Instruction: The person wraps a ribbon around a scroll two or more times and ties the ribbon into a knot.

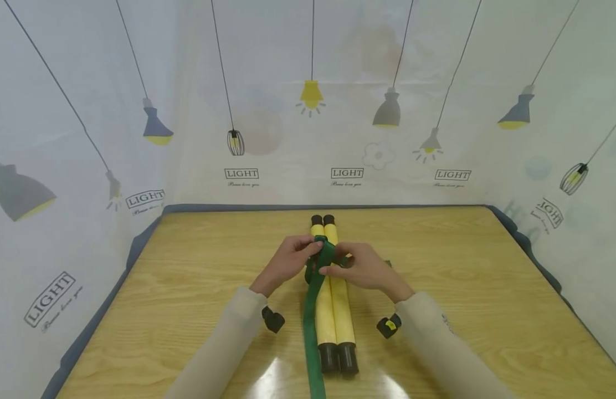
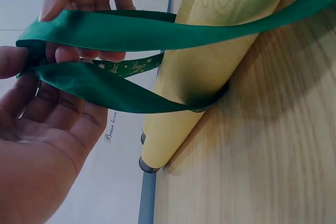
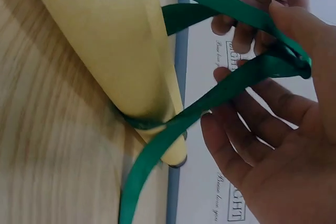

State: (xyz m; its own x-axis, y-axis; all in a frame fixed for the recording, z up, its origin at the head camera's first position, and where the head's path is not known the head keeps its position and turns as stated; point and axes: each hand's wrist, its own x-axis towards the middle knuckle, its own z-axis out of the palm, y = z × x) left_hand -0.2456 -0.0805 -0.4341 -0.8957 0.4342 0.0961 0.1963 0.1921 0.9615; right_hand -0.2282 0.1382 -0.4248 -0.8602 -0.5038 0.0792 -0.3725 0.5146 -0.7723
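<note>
Two yellow rolls (image 1: 342, 310) with dark end caps lie side by side on the table, pointing away from me. A green ribbon (image 1: 312, 327) goes around both, and one long tail runs toward me past their left side. Above the rolls, my left hand (image 1: 288, 259) pinches a fold of the ribbon between thumb and fingers. Facing it from the other side, my right hand (image 1: 365, 267) holds the ribbon with thumb and fingers, some fingers within the loop. Gold print shows on part of the ribbon (image 2: 123, 68) in the left wrist view. The ribbon's underside wrap is hidden.
The wood-grain table (image 1: 203, 266) extends to both sides of the rolls. A pale curtain (image 1: 288, 183) printed with lamps stands behind and beside it. Black wrist cameras hang under the left wrist (image 1: 273, 320) and the right wrist (image 1: 389, 326).
</note>
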